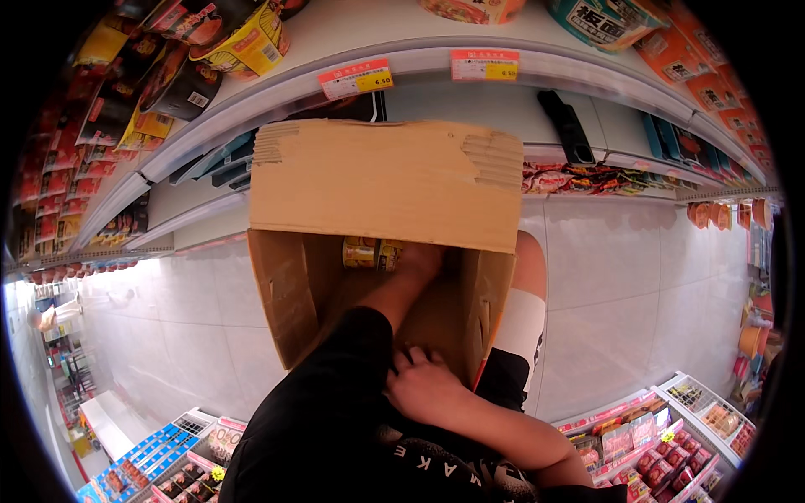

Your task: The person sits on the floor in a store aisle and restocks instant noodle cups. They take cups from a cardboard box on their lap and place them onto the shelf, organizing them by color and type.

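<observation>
A brown cardboard box (383, 179) stands before me with its top open and its far flap raised. My left arm reaches down into it. My left hand (422, 259) is deep inside, beside two yellow printed cylindrical containers (371, 253). Shadow and the flap hide its fingertips, so what it grips is unclear. At the box's near edge lies my right hand (427, 386), its fingers bent over that edge and slightly apart. Torn patches show the corrugation on the raised flap.
Ahead, a white store shelf (427, 53) curves across with price tags and instant-noodle bowls (607, 22). A black object (566, 126) rests on a lower shelf. Grey floor tiles (604, 264) extend to both sides. Packaged goods (673, 462) fill the display behind me. My knee (530, 261) is right of the box.
</observation>
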{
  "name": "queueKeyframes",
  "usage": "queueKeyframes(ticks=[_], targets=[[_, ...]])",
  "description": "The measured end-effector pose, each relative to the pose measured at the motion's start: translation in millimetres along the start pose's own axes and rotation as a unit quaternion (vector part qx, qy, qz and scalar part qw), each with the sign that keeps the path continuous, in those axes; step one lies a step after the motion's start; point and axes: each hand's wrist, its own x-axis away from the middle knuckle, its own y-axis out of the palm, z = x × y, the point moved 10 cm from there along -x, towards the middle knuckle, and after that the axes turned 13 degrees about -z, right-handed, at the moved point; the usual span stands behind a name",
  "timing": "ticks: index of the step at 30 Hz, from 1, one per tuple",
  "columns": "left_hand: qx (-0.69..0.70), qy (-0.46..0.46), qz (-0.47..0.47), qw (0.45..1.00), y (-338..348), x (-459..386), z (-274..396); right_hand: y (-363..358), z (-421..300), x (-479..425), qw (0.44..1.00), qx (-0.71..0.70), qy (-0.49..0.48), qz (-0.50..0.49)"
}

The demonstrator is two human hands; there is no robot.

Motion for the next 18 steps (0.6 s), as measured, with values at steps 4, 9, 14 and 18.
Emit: queueKeyframes(ticks=[4, 9, 14, 18], targets=[[0.064, 0.052, -0.177, 0.981, -17.9, 17.7, -8.8, -1.9, 7.1, 4.3, 0.999, -0.008, 0.004, 0.038], [0.094, 0.032, -0.028, 0.995, -7.9, 16.1, -16.4, -2.1, -0.8, 3.3, 0.994, 0.035, 0.003, 0.101], [0.197, 0.077, 0.124, 0.970, -10.2, 25.9, -32.2, -9.9, -3.3, 5.1, 0.991, 0.034, -0.005, 0.132], [0.132, 0.086, 0.082, 0.984, -56.5, 65.1, -31.7, -13.2, 2.9, 6.0, 0.992, 0.023, 0.007, 0.120]])
